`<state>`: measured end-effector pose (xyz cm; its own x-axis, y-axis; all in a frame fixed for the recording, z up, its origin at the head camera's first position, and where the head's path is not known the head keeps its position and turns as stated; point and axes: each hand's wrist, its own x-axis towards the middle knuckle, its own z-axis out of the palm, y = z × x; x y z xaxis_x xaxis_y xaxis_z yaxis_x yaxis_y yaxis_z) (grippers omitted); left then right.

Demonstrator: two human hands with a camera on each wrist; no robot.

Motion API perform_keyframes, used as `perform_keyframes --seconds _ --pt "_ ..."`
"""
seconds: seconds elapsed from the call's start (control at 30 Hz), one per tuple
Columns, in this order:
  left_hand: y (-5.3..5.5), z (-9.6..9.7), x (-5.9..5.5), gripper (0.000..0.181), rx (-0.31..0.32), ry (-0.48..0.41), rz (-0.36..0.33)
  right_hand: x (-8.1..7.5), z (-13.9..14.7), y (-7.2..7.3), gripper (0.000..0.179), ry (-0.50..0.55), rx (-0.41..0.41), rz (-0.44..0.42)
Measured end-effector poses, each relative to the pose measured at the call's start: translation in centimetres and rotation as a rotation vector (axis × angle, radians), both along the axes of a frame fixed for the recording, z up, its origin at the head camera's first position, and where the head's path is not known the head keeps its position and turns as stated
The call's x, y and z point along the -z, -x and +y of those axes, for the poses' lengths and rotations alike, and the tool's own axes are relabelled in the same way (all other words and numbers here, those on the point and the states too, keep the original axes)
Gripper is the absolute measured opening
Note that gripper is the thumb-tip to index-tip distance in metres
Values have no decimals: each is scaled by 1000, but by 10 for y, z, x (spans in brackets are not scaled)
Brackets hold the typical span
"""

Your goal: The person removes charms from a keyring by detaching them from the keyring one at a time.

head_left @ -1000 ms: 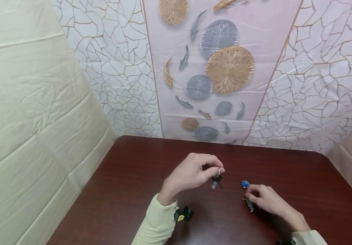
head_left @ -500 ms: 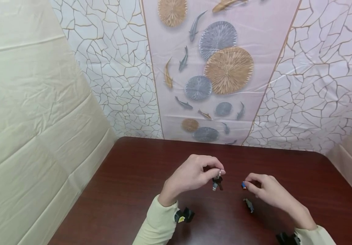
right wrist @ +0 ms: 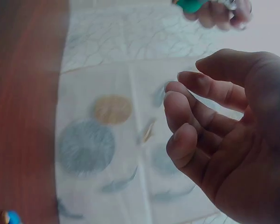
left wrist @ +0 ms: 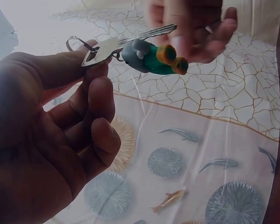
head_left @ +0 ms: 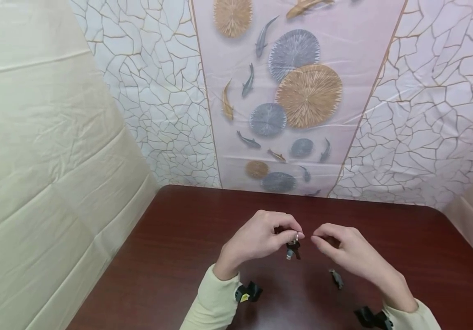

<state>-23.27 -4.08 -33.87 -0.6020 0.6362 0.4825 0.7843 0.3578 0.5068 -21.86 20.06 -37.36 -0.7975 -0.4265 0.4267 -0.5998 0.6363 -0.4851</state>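
My left hand (head_left: 261, 238) pinches a metal key ring (left wrist: 77, 44) between thumb and forefinger above the table. A silver key (left wrist: 107, 51) and a small grey and green figurine charm (left wrist: 149, 58) with orange feet hang from it. Just to the right, my right hand (head_left: 349, 250) hovers with loosely bent fingers, thumb and forefinger apart, nothing between them. Below it on the table lies a small grey figurine-like piece (head_left: 336, 278). A small blue piece (right wrist: 13, 217) shows at the lower left corner of the right wrist view; in the head view it is hidden.
The dark red-brown table (head_left: 170, 256) has rounded far corners. A patterned cloth (head_left: 277, 151) hangs behind it, and cream cloth (head_left: 55, 183) closes off the left side. Dark wrist mounts (head_left: 249, 292) are strapped at both sleeves.
My right hand went from near the grey piece to the blue piece, then up and left toward the keys without it. The left hand stays nearly still, holding the key ring.
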Motion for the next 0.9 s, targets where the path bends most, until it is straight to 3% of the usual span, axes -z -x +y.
perform_keyframes --seconds 0.13,0.37,0.67,0.9 --pt "0 0 0 6 5 -21 -38 -6 -11 -1 18 19 -38 11" --pt "0 -1 -1 7 2 -21 -50 -11 -20 -1 22 39 -121 -79" --pt "0 2 -2 8 -12 -10 -60 -13 -16 -1 21 63 -259 -130" --pt "-2 1 -1 9 -27 -14 -88 -11 -19 -2 13 85 -289 -229"
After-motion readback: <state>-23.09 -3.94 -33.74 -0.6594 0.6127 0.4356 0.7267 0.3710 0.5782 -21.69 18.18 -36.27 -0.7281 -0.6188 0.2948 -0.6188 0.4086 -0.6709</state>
